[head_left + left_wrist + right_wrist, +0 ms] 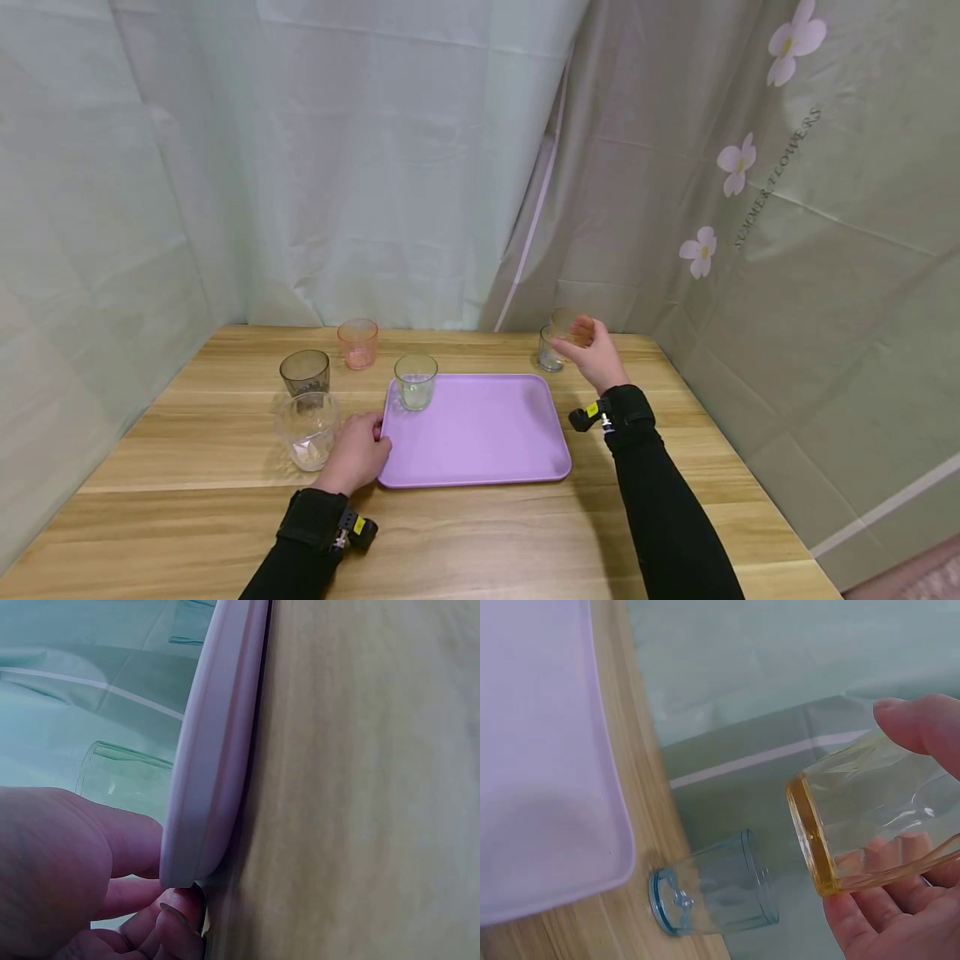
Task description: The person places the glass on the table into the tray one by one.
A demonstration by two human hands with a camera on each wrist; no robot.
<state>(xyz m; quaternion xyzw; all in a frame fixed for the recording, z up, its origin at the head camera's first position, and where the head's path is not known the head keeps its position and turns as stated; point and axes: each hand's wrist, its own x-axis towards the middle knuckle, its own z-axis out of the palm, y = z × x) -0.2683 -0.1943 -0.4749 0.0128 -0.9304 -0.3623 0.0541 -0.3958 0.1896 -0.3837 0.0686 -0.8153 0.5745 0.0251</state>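
Observation:
My left hand grips the left edge of a purple tray, thumb at the rim and fingertips under it in the left wrist view. A green glass stands upright in the tray's back left corner. At the back right, my right hand holds an amber-yellow glass between thumb and fingers, its thick base showing in the right wrist view. That glass is raised off the table, beside and above a blue glass that stands upright behind the tray's back right corner.
Left of the tray, a clear glass stands in front of a dark grey glass. A pink glass is farther back. Everything rests on a wooden table, with curtains behind and at the sides.

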